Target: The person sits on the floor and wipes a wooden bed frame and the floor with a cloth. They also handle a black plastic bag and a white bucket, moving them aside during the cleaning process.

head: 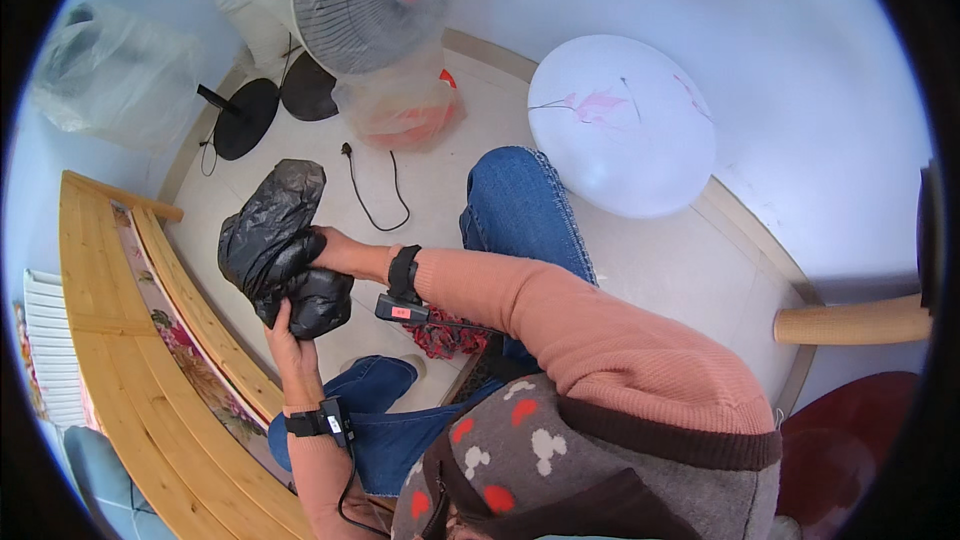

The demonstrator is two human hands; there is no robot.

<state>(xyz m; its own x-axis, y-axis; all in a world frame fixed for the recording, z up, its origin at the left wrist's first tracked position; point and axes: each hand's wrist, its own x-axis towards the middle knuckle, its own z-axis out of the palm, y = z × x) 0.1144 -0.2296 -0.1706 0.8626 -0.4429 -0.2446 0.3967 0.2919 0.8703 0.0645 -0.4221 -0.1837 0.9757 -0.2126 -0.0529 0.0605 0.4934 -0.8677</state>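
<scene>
A bulky black plastic bag [266, 247] is held up between my two hands, beside the wooden headboard and above the tiled floor. From below, my left hand [292, 352] grips its lower end, with one finger showing against the plastic. My right hand [341, 251] grips the bag's side, its fingertips partly hidden in the black folds. What the bag contains cannot be seen. Both wrists wear black straps with small cabled boxes.
A wooden bed frame [112, 330] runs along the left. Ahead stand a plastic-wrapped fan [367, 7], round black bases [247, 120] and a power cord [375, 221]. A white round panel [615, 135] leans on the right wall. Red patterned cloth [442, 337] lies near my legs.
</scene>
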